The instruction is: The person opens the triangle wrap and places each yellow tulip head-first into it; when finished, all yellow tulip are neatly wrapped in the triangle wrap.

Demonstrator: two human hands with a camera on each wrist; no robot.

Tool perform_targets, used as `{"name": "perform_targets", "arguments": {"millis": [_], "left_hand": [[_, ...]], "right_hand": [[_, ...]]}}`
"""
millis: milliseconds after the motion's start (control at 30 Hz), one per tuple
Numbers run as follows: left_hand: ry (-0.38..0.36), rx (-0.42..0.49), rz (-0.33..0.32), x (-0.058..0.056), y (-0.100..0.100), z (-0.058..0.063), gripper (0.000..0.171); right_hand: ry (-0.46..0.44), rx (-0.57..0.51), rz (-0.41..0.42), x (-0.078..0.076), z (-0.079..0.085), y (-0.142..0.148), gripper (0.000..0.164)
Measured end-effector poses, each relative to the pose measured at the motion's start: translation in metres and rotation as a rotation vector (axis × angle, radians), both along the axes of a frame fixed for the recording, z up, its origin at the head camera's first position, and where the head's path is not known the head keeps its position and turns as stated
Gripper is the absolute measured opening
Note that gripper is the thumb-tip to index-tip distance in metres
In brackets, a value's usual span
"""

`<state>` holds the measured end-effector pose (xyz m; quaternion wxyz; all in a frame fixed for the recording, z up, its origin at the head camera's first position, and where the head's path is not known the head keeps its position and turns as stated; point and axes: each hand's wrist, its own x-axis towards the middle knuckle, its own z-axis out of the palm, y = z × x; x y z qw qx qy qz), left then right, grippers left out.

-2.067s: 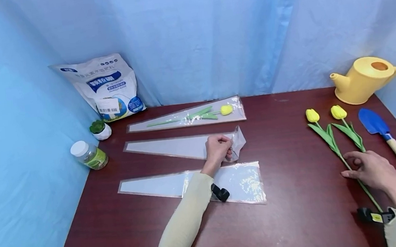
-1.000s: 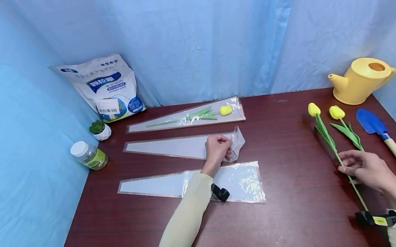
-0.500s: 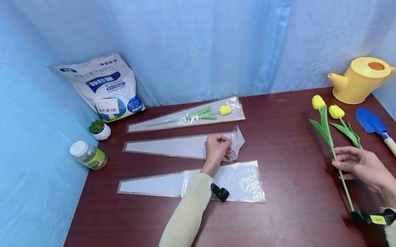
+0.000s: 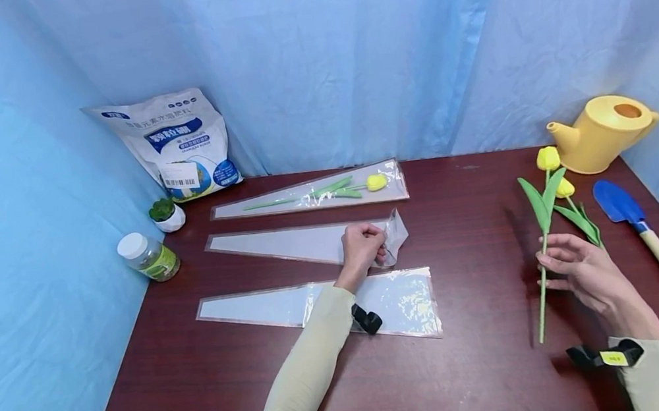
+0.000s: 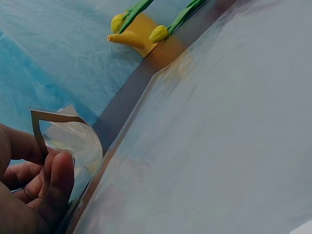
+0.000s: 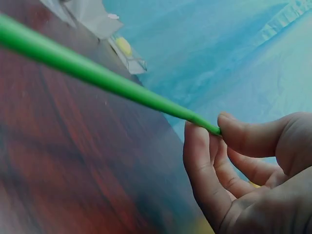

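My left hand (image 4: 362, 247) pinches the lifted edge of the middle clear flower sleeve (image 4: 285, 243), near its wide right end. In the left wrist view the plastic film (image 5: 73, 131) bulges up beside the fingertips. On the right, my right hand (image 4: 580, 271) pinches the green stem of a yellow tulip (image 4: 548, 158) between thumb and fingers, raised off the table. That stem (image 6: 107, 84) crosses the right wrist view. Behind the held flower, a second tulip (image 4: 565, 188) lies on the table, partly hidden. Another tulip (image 4: 376, 182) rests inside the back sleeve (image 4: 235, 210).
A third flat sleeve (image 4: 256, 305) lies in front, under my left forearm. A yellow watering can (image 4: 602, 133) and blue trowel (image 4: 621, 204) stand and lie at the right. At the left are a fertilizer bag (image 4: 181, 147), a small potted succulent (image 4: 168, 217) and a jar (image 4: 152, 259).
My right hand has taken up one tulip from the right and carried it leftward, its stem swinging nearly upright in view. My left hand has stayed at the sleeve's edge.
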<state>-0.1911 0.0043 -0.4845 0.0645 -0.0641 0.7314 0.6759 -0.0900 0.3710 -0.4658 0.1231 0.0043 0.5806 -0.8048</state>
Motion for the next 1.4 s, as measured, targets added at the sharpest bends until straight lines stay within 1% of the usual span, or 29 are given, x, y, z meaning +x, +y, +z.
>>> {"name": "perform_targets", "arguments": {"millis": [233,433,533,600,900,1133,1200,1400], "left_hand": [[-0.006,0.01,0.002,0.0,0.001,0.0,0.008],[-0.001,0.009,0.006,0.0,0.0,0.0,0.008],[-0.004,0.008,0.005,0.0,0.0,0.0,0.008],[-0.006,0.004,0.004,0.0,0.0,0.0,0.008],[-0.002,0.001,0.0,0.001,0.0,0.001,0.009],[-0.005,0.004,-0.004,0.002,0.001,0.001,0.008],[-0.003,-0.001,-0.003,0.002,0.001,0.002,0.009],[0.004,-0.018,-0.001,0.002,0.0,0.001,0.01]], "right_hand": [[0.018,-0.245,-0.027,-0.008,-0.001,-0.01,0.034],[0.017,-0.389,-0.071,-0.014,0.0,-0.02,0.031],[0.007,-0.437,-0.098,-0.018,0.001,-0.026,0.03],[-0.004,-0.462,-0.123,-0.02,0.002,-0.03,0.029],[-0.062,-0.496,-0.268,-0.031,0.008,-0.046,0.022],[-0.126,-0.516,-0.366,-0.04,0.014,-0.055,0.023],[-0.143,-0.537,-0.381,-0.043,0.017,-0.057,0.023],[-0.171,-0.652,-0.404,-0.049,0.021,-0.062,0.022]]}}
